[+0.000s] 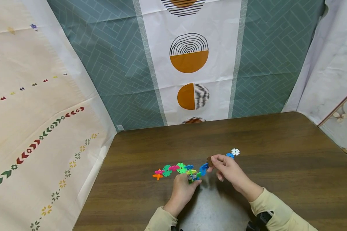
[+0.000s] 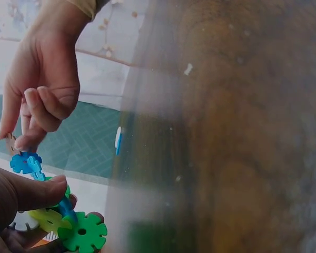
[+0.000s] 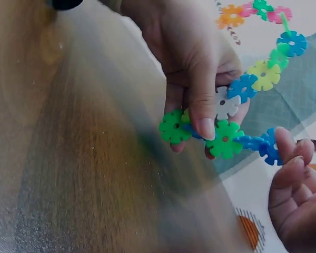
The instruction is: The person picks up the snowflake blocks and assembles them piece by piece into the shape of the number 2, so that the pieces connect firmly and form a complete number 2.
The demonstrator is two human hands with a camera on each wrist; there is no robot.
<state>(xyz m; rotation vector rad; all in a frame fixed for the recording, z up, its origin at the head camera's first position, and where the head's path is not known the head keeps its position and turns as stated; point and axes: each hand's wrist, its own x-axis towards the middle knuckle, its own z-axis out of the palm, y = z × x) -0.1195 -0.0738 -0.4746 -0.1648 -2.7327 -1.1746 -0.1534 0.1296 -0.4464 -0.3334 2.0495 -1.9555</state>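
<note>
A chain of interlocking plastic snowflake discs (image 1: 166,170) in orange, pink, green, yellow, white and blue is held above the table. My left hand (image 1: 182,188) grips it near its middle, thumb pressing by a green disc (image 3: 225,139). Between the thumb and fingers of my right hand (image 1: 231,173) is a brown snowflake disc (image 1: 209,161). In the left wrist view, this brown disc (image 2: 11,144) meets the blue disc (image 2: 25,163) at the chain's end; whether they are locked together I cannot tell.
Beyond my right hand, a white disc (image 1: 235,151) and a blue disc (image 1: 230,155) lie on the brown wooden table (image 1: 266,141). Patterned cloths (image 1: 115,64) hang behind the table and at both sides.
</note>
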